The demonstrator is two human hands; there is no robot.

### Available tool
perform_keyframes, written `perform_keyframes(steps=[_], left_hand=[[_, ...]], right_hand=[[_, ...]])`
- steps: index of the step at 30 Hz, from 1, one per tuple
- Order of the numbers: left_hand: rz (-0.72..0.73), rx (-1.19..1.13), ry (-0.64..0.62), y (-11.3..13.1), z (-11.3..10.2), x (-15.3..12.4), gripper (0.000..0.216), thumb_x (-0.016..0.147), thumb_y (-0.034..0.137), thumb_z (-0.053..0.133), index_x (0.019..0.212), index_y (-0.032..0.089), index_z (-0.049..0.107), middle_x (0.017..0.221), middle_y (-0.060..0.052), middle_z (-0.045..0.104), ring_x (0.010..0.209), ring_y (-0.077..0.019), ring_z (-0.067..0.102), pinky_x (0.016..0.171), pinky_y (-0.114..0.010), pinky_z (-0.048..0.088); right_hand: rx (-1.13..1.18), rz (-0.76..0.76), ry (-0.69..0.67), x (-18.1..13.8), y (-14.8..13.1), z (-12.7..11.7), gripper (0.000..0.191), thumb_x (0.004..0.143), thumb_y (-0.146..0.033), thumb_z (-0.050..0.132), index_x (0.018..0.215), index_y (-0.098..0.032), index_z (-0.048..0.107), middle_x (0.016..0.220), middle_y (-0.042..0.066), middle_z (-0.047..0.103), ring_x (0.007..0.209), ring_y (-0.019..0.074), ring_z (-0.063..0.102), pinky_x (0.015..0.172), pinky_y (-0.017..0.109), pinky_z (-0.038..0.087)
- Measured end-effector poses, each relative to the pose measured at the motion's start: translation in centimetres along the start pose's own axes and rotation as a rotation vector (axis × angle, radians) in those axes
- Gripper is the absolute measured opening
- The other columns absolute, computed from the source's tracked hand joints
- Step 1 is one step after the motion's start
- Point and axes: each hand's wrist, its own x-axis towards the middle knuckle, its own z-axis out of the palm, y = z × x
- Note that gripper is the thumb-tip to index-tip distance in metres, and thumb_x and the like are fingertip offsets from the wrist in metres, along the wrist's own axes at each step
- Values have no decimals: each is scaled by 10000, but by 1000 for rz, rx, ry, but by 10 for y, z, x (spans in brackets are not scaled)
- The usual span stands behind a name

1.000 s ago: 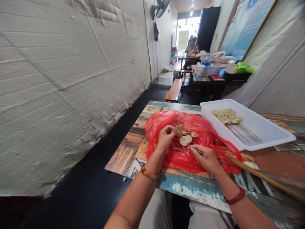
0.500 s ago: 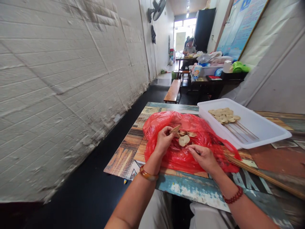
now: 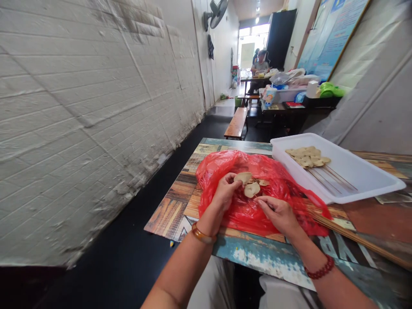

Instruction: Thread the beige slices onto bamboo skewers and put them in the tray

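The red plastic bag [image 3: 244,212] lies open on the table [image 3: 180,201], near the front edge and toward the left corner. The left hand [image 3: 227,191] rests on the bag's left side; its thumb and fingertips are closed on a flat, pale slice [image 3: 243,177], held just above the bag's opening. A second slice [image 3: 252,189] sits just beside it, inside the bag, with more pieces partly hidden behind. The right hand [image 3: 278,212] rests on the bag's front right part, fingers drawn into a narrow pinch that points at the second slice; what the pinch grips is too thin to make out. A white tray [image 3: 363,174] stands on the table to the right of the bag, touching the bag's far side, and carries filled skewers [image 3: 307,156] in its far corner. A bundle of bare sticks [image 3: 354,237] lies along the table's right part, running from under the bag toward the front edge.
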Motion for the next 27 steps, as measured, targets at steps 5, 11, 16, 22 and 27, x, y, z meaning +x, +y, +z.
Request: perform_keyframes(steps=[5, 11, 16, 22, 27], left_hand=[[-35, -43, -12, 3, 1, -4, 295, 617, 317, 738, 787, 162, 553, 627, 13, 597, 522, -87, 529, 517, -198, 392], [-30, -15, 58, 3, 3, -2, 329, 581, 330, 763, 781, 146, 579, 660, 3, 611, 532, -96, 548, 518, -210, 413], [-36, -3, 78, 4, 3, -3, 294, 578, 296, 756, 741, 149, 560, 603, 8, 604, 492, -101, 547, 501, -216, 422], [-133, -116, 66, 4, 1, -4, 258, 595, 256, 728, 700, 159, 514, 568, 7, 586, 490, -115, 572, 485, -212, 426], [-127, -158, 67, 3, 1, -4, 216, 600, 219, 698, 680, 160, 508, 568, 23, 562, 496, -107, 579, 488, -200, 429]], right_hand=[[5, -8, 4, -1, 1, 1, 310, 860, -373, 484, 896, -185, 726, 855, 67, 745, 779, 227, 695, 703, 318, 541], [-4, -19, 12, -1, 3, 3, 292, 851, -360, 504, 920, -190, 731, 889, 73, 747, 817, 246, 702, 729, 349, 553], [-33, -50, 6, -1, 6, 3, 280, 851, -345, 509, 923, -192, 732, 912, 72, 746, 837, 251, 702, 759, 370, 552], [-39, -55, 21, -2, 6, 3, 280, 858, -329, 504, 935, -178, 728, 933, 76, 743, 861, 244, 699, 780, 361, 551], [-57, -50, 20, -2, 3, 2, 279, 846, -325, 511, 927, -175, 732, 906, 72, 746, 831, 234, 703, 752, 332, 556]])
